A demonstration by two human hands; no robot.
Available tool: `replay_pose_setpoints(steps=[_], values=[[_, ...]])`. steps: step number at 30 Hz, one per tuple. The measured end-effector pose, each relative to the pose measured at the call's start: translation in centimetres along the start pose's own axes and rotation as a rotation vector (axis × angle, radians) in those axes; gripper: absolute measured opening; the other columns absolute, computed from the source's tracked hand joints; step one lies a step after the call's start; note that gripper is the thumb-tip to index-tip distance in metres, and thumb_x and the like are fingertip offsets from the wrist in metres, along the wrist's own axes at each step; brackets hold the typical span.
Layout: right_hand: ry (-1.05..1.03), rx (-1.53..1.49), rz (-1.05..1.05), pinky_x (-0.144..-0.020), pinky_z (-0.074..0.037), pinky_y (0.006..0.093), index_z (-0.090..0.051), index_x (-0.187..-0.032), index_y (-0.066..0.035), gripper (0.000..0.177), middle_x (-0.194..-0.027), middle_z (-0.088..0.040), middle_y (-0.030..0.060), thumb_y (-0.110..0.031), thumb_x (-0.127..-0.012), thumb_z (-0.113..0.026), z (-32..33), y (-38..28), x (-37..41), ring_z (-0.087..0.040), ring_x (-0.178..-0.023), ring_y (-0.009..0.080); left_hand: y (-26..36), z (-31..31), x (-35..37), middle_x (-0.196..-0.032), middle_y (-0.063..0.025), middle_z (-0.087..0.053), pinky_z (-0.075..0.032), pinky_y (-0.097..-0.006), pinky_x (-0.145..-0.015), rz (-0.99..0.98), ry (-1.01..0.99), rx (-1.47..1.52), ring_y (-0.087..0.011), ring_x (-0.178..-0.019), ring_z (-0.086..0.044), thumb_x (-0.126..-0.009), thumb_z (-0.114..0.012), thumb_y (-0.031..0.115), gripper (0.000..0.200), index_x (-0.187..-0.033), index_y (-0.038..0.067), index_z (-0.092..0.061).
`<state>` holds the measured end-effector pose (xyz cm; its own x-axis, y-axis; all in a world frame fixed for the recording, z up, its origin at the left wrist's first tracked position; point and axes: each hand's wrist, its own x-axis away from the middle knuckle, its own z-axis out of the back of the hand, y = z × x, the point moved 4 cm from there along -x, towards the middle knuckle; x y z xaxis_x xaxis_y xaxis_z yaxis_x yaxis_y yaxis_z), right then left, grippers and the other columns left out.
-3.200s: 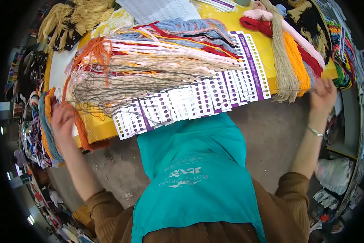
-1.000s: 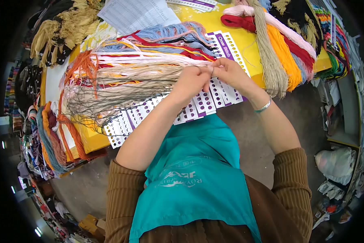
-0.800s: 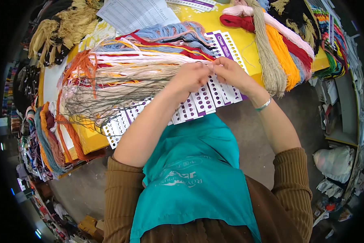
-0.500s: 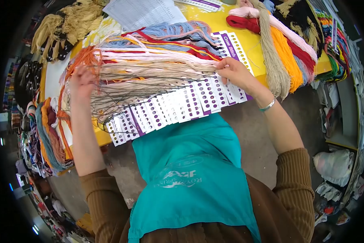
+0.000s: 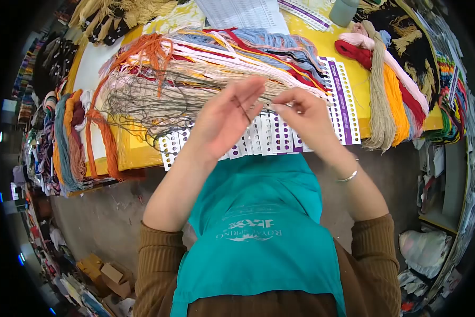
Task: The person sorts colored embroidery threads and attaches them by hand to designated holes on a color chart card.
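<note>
My left hand (image 5: 219, 119) is raised over the cards with its palm turned inward and its fingers stretched out. A dark strand crosses its fingers. Close beside it, my right hand (image 5: 309, 119) is closed in a pinch on dark grey embroidery thread (image 5: 266, 103) near the card holes. Loose dark grey thread (image 5: 137, 100) spreads in tangled loops over the beige strands to the left. Under my hands lies a row of white and purple punched thread cards (image 5: 282, 140). Red, pink, blue and yellow threads (image 5: 280, 58) run leftward from them. An orange thread bundle (image 5: 155, 53) lies across their left part.
More skeins (image 5: 388, 100) hang over the yellow table (image 5: 137, 153) at right, and others (image 5: 68, 142) at left. Printed sheets (image 5: 243, 13) and a grey-green jar (image 5: 344, 11) are at the back. A cardboard box (image 5: 116, 277) sits on the floor at lower left.
My left hand has moved right, from the orange bundle to beside my right hand. The dark threads stretched between my hands now lie slack. The camera view has shifted too.
</note>
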<state>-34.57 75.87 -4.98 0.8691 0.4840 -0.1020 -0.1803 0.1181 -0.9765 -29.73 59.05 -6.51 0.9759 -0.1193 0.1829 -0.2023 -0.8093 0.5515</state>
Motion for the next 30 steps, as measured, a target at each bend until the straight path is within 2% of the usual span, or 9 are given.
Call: replay_pose_setpoints(steps=[4,7,10,12,18,24,28,30], values=[[-0.012,-0.210,-0.041,-0.060,-0.046,0.0224,-0.067,-0.089,0.001,0.014,-0.079,-0.066,0.0042,-0.012,-0.084,-0.068,-3.7,-0.1,-0.3,-0.056,-0.067,0.0064,-1.6,-1.2,-0.2,-0.138,-0.0124,-0.049,-0.036,-0.0359,-0.107,-0.013,-0.077,-0.139,-0.0215,-0.124,-0.047,-0.102,-0.040,0.036,0.051,-0.133,-0.003,-0.048],[0.086,-0.339,-0.042,-0.056,-0.042,0.0215,-0.068,-0.087,0.001,0.012,-0.075,-0.064,0.0022,-0.011,-0.085,-0.067,-4.6,0.5,-0.1,-0.052,-0.063,0.0051,-1.6,-1.1,0.1,-0.138,-0.0090,-0.050,-0.036,-0.0351,-0.105,-0.024,-0.078,-0.178,-0.0183,-0.123,-0.047,-0.102,-0.040,0.037,0.052,-0.135,-0.003,-0.047],[0.061,-0.625,-0.240,-0.053,-0.036,0.0202,-0.068,-0.086,-0.001,0.008,-0.072,-0.061,-0.0011,-0.008,-0.084,-0.066,-4.4,0.9,0.1,-0.045,-0.058,0.0037,-1.6,-0.5,0.2,-0.138,-0.0088,-0.050,-0.036,-0.0348,-0.104,-0.030,-0.093,-0.129,-0.0174,-0.121,-0.047,-0.102,-0.040,0.038,0.052,-0.134,-0.003,-0.048],[0.061,-0.660,-0.249,-0.051,-0.032,0.0196,-0.068,-0.086,-0.002,0.006,-0.070,-0.060,-0.0018,-0.006,-0.084,-0.066,-4.4,1.0,0.2,-0.042,-0.057,0.0033,-1.7,-0.3,0.2,-0.139,-0.0088,-0.049,-0.036,-0.0350,-0.104,-0.027,-0.103,-0.115,-0.0170,-0.119,-0.048,-0.102,-0.041,0.038,0.053,-0.133,-0.003,-0.049],[0.062,-0.643,-0.216,-0.051,-0.031,0.0191,-0.068,-0.084,-0.003,0.005,-0.069,-0.059,-0.0011,-0.007,-0.084,-0.065,-3.8,1.4,0.2,-0.042,-0.056,0.0032,-2.1,-0.1,-0.3,-0.138,-0.0089,-0.051,-0.038,-0.0350,-0.102,-0.068,-0.121,-0.194,-0.0165,-0.116,-0.049,-0.101,-0.045,0.035,0.048,-0.130,-0.003,-0.053],[0.090,-0.644,-0.265,-0.051,-0.034,0.0193,-0.065,-0.086,-0.002,0.007,-0.071,-0.061,-0.0002,-0.008,-0.087,-0.063,-3.8,1.3,0.4,-0.045,-0.056,0.0031,-2.1,0.0,-0.4,-0.131,-0.0104,-0.056,-0.043,-0.0325,-0.097,-0.040,0.004,-0.196,-0.0150,-0.111,-0.053,-0.100,-0.046,0.031,0.045,-0.128,-0.004,-0.055],[0.128,-0.484,-0.167,-0.052,-0.038,0.0194,-0.063,-0.088,0.001,0.007,-0.073,-0.062,-0.0001,-0.006,-0.089,-0.060,-4.2,1.2,0.6,-0.050,-0.060,0.0025,-2.5,-0.3,-0.3,-0.126,-0.0119,-0.059,-0.047,-0.0305,-0.094,-0.151,0.131,-0.425,-0.0170,-0.104,-0.060,-0.101,-0.044,0.025,0.040,-0.123,-0.005,-0.058],[0.154,-0.522,-0.170,-0.054,-0.039,0.0196,-0.063,-0.088,0.001,0.007,-0.074,-0.062,-0.0001,-0.005,-0.088,-0.059,-4.3,2.1,0.9,-0.052,-0.063,0.0026,-2.7,-0.4,-0.1,-0.127,-0.0120,-0.059,-0.046,-0.0304,-0.095,-0.201,0.115,-0.617,-0.0172,-0.106,-0.060,-0.102,-0.044,0.023,0.037,-0.121,-0.006,-0.058]])
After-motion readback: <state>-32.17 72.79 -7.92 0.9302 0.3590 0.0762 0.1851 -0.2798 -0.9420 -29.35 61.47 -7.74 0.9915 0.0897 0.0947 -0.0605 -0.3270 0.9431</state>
